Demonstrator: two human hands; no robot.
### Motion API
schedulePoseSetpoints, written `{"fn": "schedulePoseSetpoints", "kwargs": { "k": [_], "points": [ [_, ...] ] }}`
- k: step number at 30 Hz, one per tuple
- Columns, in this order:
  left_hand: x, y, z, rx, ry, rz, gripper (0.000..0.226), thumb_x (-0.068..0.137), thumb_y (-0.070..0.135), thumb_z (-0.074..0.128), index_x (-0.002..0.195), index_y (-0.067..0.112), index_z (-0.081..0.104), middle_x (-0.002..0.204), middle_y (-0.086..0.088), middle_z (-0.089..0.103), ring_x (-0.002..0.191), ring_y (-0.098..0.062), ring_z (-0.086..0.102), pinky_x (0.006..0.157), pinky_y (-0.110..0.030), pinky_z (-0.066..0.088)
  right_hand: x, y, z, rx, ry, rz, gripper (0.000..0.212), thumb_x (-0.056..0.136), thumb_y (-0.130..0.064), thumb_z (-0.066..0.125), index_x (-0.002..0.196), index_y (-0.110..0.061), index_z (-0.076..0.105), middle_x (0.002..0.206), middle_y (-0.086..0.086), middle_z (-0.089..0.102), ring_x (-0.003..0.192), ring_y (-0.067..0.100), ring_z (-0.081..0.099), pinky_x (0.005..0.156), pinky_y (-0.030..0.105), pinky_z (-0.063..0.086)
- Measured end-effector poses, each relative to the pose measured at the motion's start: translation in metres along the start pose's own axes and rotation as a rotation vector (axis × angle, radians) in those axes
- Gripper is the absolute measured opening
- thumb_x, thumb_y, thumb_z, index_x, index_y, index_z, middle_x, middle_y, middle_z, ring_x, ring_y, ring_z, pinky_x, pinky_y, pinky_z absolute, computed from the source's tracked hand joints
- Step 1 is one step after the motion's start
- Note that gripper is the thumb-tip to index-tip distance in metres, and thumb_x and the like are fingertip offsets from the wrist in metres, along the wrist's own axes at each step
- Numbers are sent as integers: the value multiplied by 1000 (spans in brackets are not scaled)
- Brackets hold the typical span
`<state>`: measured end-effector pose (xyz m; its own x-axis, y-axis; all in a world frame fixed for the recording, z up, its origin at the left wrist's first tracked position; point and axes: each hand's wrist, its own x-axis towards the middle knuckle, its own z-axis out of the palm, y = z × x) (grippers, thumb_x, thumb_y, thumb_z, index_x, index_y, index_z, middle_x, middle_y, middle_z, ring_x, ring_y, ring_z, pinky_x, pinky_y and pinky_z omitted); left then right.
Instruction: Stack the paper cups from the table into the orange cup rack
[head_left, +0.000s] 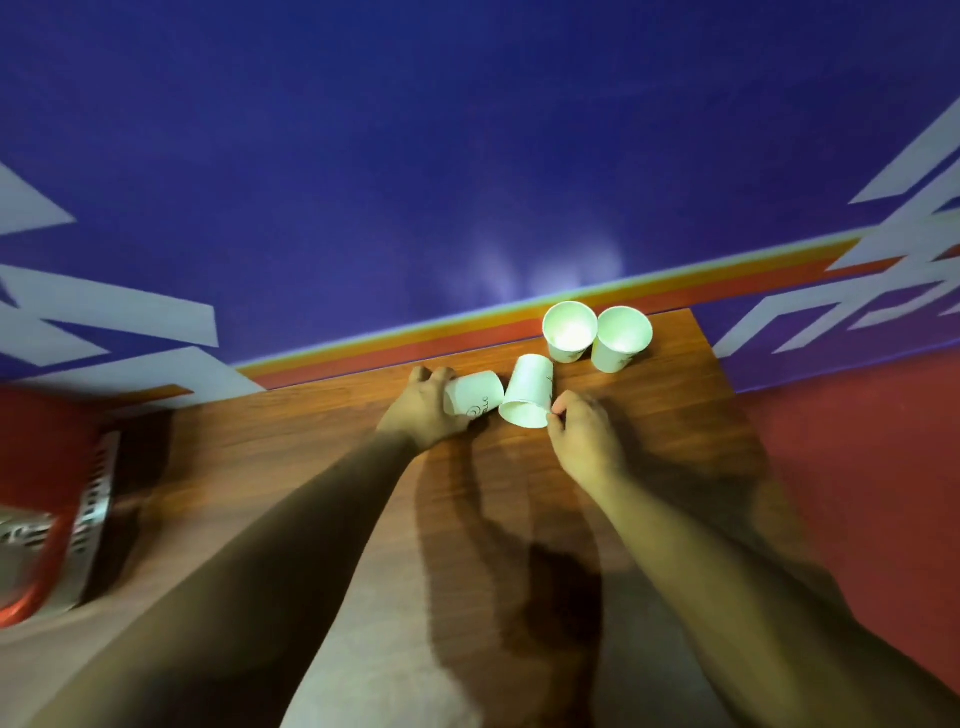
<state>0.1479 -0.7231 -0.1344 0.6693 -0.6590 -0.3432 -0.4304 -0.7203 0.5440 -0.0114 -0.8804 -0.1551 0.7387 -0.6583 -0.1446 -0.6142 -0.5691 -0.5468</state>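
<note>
four paper cups sit toward the far end of the wooden table (311, 441). the two upright cups (622, 338) stand touching each other by the back edge, and the other two are tipped over just in front of them. the left hand (423, 410) is wrapped round the printed cup (478, 399), which lies on its side with its base pointing right. the right hand (587, 439) has its curled fingertips up against the rim of the tipped cup (527, 392), whose mouth faces the person. i cannot tell whether that is a true pinch or only a touch. these cups look feather-light and thin-walled, so they would likely crush or go oval if squeezed mid-wall, and would skid away from a careless nudge. the stiffest places to hold seem to be the rolled rim and the base ring, or a loose wrap round the body. what i take for the orange cup rack (31, 597) is a blurred shape well apart at the table's left edge.
</note>
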Motion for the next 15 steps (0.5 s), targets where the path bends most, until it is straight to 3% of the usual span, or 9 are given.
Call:
{"fn": "schedulePoseSetpoints", "kwargs": {
  "k": [5,7,10,12,15],
  "points": [
    [-32,-28,-9,-51,50,-54,67,78,31,79,135,16,49,119,-7,41,105,-25,52,101,-37,45,-16,-9,7,-39,-1,-278,6,82,-12,63,88,-13,61,110,4,53,93,26,58,76,38,52],
    [-45,-41,-12,-78,65,-91,69,79,30,78,138,15,45,122,-7,41,113,-28,52,100,-37,44,-19,-14,9,-141,46,-340,34,77,-8,66,109,-18,61,125,6,47,111,28,53,92,40,49],
    [-62,-63,-15,-170,135,-146,82,78,28,79,144,7,35,138,-11,40,127,-27,45,104,-35,39,0,-24,4,-417,-48,-422,85,77,4,61,148,-32,33,158,9,21,146,33,19,119,46,20],
    [-71,-75,-15,-202,174,-173,82,77,26,80,142,4,35,140,-12,41,131,-26,43,103,-31,37,19,-35,4,-545,-198,-470,89,83,6,54,153,-35,18,164,2,6,151,25,2,122,43,4],
    [-85,-90,-15,-204,238,-196,68,77,27,80,132,6,46,123,-4,44,121,-25,48,94,-26,37,32,-56,15,-658,-328,-507,79,86,-3,58,152,-29,23,160,2,21,149,23,13,121,40,9]
  ]
}}
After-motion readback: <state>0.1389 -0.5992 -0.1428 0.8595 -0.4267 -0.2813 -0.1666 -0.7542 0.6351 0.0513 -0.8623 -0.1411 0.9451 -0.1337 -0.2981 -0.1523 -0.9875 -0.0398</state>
